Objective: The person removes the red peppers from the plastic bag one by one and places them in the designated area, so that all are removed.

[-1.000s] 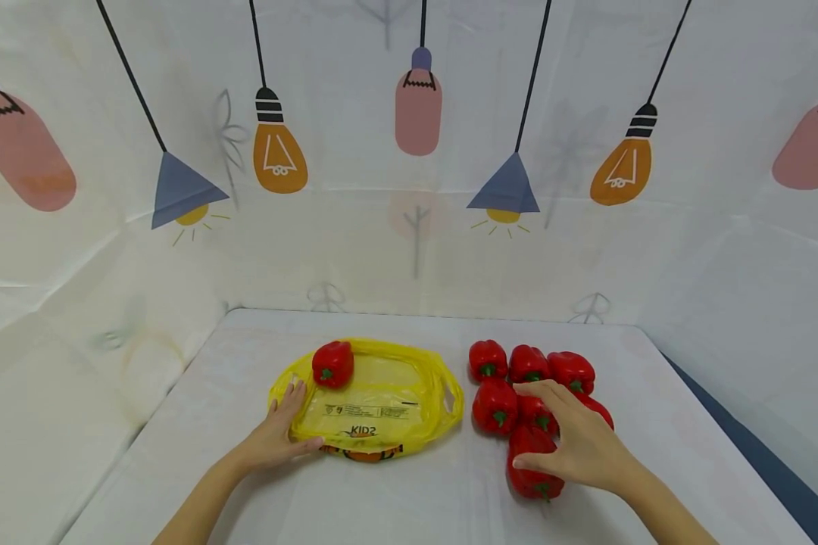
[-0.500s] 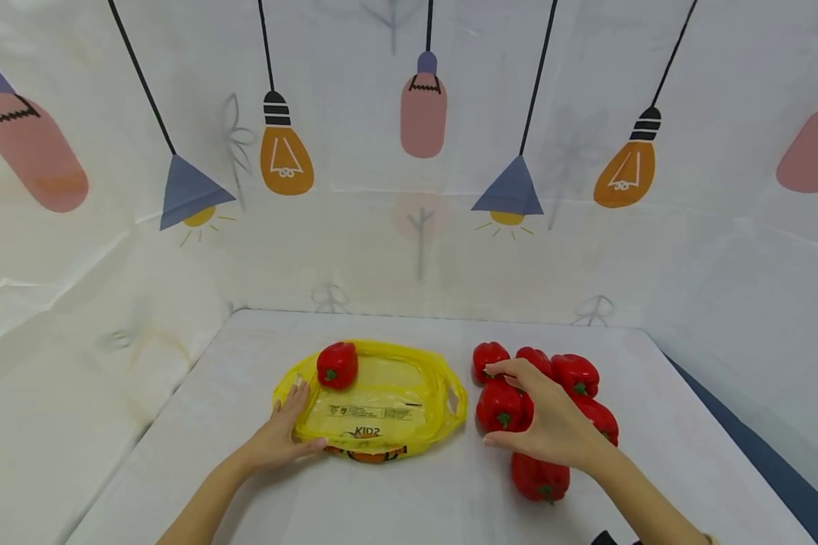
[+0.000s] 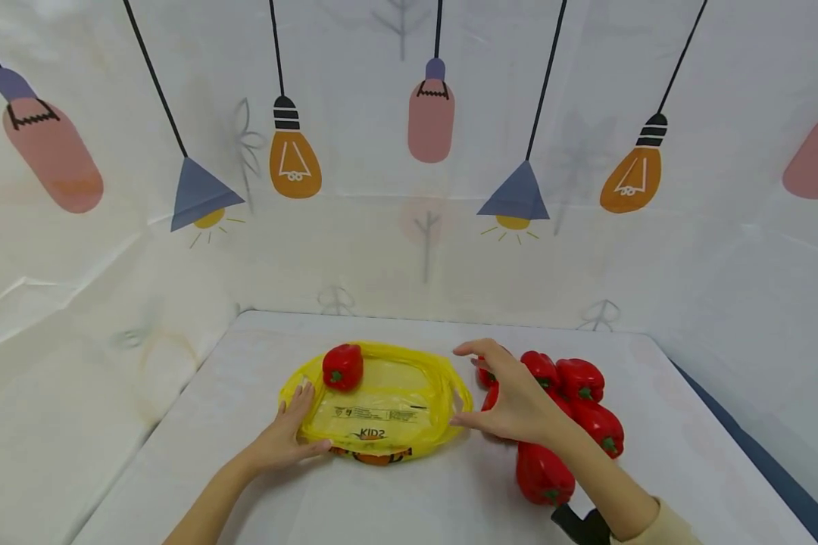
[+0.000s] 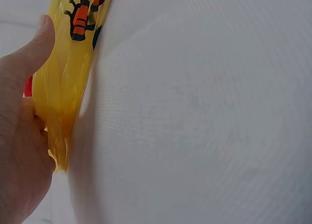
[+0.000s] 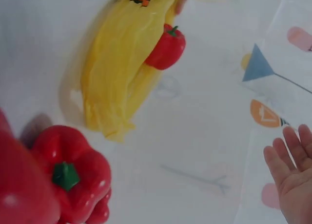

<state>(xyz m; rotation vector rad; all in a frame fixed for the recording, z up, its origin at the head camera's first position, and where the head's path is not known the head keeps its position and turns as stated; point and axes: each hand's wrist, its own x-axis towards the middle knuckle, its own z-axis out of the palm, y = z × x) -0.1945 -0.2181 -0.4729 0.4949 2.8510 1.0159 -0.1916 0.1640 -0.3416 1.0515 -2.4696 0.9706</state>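
A yellow plastic bag (image 3: 382,409), spread with its mouth facing up, lies on the white table. One red bell pepper (image 3: 343,368) sits at its back left, inside the rim. My left hand (image 3: 281,439) rests against the bag's left side, thumb along the front edge and fingers extended. In the left wrist view the thumb and the printed side of the bag (image 4: 73,63) show. Between the bag and the loose bell peppers (image 3: 596,425), my right hand (image 3: 514,397) hovers with thumb and fingers spread apart, nothing between them. It partly hides some of the peppers.
Several red bell peppers stand close together on the right of the table, one (image 3: 544,473) nearest the front under the right forearm. A printed sheet (image 3: 382,250) with lamp drawings hangs behind the table's far edge.
My right hand has moved leftward from above the peppers to the bag's right side, without a pepper. The left hand has stayed at the bag. The head view has shifted slightly.
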